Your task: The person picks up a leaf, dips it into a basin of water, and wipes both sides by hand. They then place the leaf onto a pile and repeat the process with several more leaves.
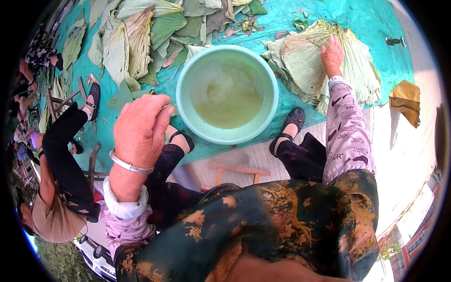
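Here the right hand [332, 56] is resting on the pale leaf stack [300, 61], fingers stretching out close together; that stack is lying right of the basin [227, 136], on the teal sheet [361, 21]; the left hand [143, 127] is hovering left of the basin, fingers curling toward the thumb; whether they are pinching anything, I cannot tell; cloudy water [226, 103] is filling the basin's bottom.

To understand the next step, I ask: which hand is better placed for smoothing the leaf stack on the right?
Probably the right hand: it appears to rest flat on the leaf stack. The left hand is raised, curled, left of the basin.
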### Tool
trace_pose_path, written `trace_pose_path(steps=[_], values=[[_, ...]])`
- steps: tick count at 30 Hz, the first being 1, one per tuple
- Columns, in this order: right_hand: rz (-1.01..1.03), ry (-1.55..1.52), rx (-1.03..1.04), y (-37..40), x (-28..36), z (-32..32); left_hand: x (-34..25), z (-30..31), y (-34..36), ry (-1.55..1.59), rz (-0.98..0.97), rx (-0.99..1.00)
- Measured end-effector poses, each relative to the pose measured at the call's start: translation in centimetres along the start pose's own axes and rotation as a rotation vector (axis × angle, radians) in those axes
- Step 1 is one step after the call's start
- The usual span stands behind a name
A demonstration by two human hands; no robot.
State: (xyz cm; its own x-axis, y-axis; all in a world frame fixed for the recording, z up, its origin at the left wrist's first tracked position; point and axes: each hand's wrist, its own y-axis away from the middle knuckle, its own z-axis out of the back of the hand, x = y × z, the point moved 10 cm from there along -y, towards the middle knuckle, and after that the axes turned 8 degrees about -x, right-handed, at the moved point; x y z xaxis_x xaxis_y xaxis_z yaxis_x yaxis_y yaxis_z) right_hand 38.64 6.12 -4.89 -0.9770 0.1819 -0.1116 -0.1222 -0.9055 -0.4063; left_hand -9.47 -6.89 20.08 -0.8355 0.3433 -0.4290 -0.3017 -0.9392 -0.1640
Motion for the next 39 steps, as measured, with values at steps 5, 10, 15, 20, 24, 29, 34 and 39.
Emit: trace_pose_path(steps=[5,10,15,20,24,29,34,39], values=[[0.038,0.073,0.28,3.0,0.2,-6.1,-0.3,-0.3,-0.1,0.017,-0.015,0.011],[0.133,-0.096,0.392,3.0,-0.8,-7.0,0.3,0.2,1.8,-0.045,-0.01,0.045],[0.272,-0.23,0.39,0.5,-8.1,-16.2,1.0,0.4,3.7,-0.103,-0.056,0.035],[0.282,-0.062,0.357,-0.6,-4.1,-9.9,0.8,0.1,3.3,-0.143,-0.067,0.042],[0.396,-0.149,0.464,-1.7,3.1,-4.8,0.1,1.1,2.8,-0.111,-0.075,0.042],[0.46,-0.539,0.472,-2.4,13.0,2.5,0.2,2.4,2.5,-0.098,-0.077,-0.06],[0.712,-0.575,0.413,2.7,23.3,17.8,2.3,4.8,3.1,0.025,-0.005,-0.217],[0.885,-0.587,0.481,9.9,26.9,24.4,5.9,10.8,7.8,0.451,0.072,-0.529]])
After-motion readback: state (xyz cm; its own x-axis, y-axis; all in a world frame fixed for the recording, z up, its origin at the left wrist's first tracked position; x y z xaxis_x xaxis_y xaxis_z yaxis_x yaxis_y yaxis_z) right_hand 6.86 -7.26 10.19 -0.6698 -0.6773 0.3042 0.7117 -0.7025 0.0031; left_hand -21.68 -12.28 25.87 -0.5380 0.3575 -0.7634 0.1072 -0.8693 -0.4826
